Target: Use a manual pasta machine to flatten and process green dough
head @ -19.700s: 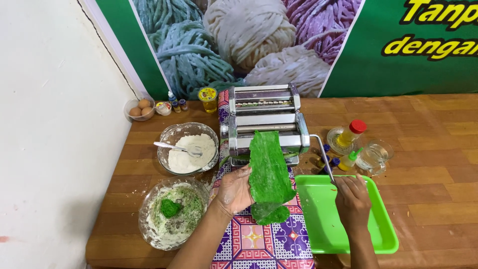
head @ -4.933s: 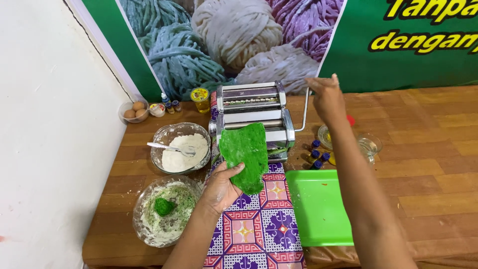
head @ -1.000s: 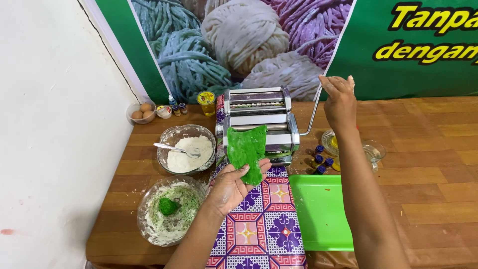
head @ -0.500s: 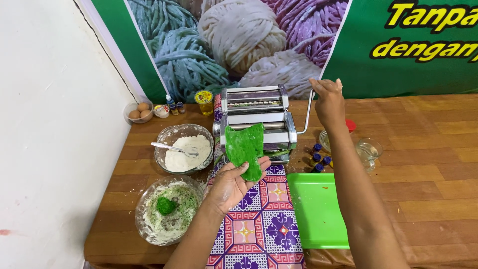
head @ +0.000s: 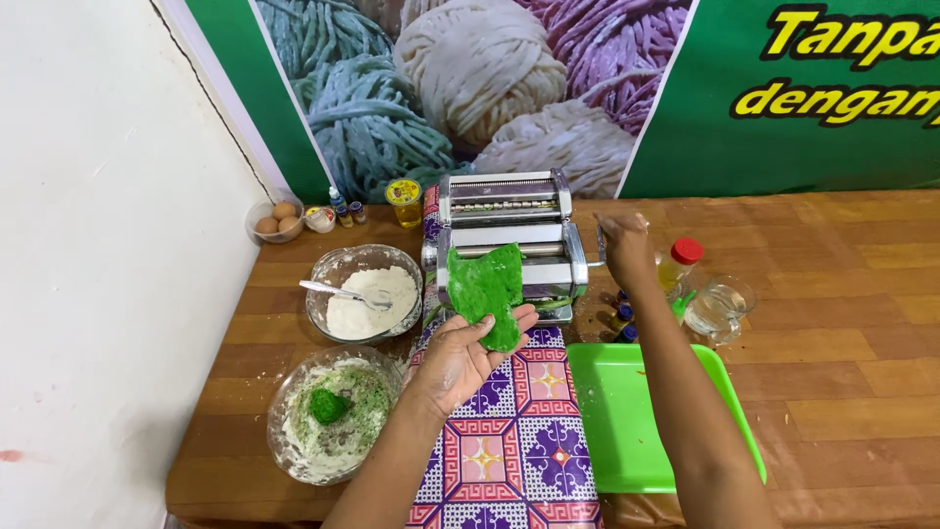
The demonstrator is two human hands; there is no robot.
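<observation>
On the wooden tabletop (head: 842, 323), going left to right: one small bowl (head: 277, 223) holds three eggs, one glass bowl of white flour (head: 364, 294) carries one spoon, and one glass bowl of floured scraps (head: 330, 416) holds one green lump. The left hand (head: 468, 355) lies palm up, fingers spread, its grip released under one green dough sheet (head: 487, 290) that hangs from the front of the one metal pasta machine (head: 509, 235). The right hand (head: 624, 243) reaches forward beside the machine, its grip clenched on the crank handle (head: 600, 242). One green tray (head: 636, 416) lies beneath that forearm.
</observation>
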